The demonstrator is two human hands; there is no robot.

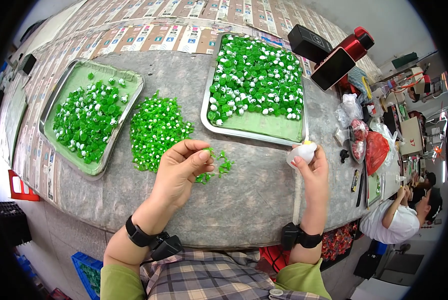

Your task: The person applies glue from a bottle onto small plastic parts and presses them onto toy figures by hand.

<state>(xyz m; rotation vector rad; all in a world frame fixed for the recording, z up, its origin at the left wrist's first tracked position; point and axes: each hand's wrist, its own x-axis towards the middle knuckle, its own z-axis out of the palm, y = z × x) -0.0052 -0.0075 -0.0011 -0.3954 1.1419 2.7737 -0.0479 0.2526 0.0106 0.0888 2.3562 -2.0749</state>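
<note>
My left hand (180,172) is closed, thumb and forefinger pinching a small green plastic piece (209,149) over the grey-covered table. Wrapped in the fingers of my right hand (316,174) is a small white squeeze bottle (304,152) with a yellow tip. Several loose green pieces (225,165) lie just beyond my left fingertips. To their left spreads a heap of small green pieces with white parts (159,131). A metal tray (255,138) of green pieces with white balls stands at the far middle. Another tray (45,114), at the left, holds similar pieces.
At the far right stand a black box (309,42), a red bottle (360,41) and a phone (332,69). Plastic bags (377,152) and a small cutter (354,181) lie along the right side. A person in white (393,220) sits beyond the table's right end.
</note>
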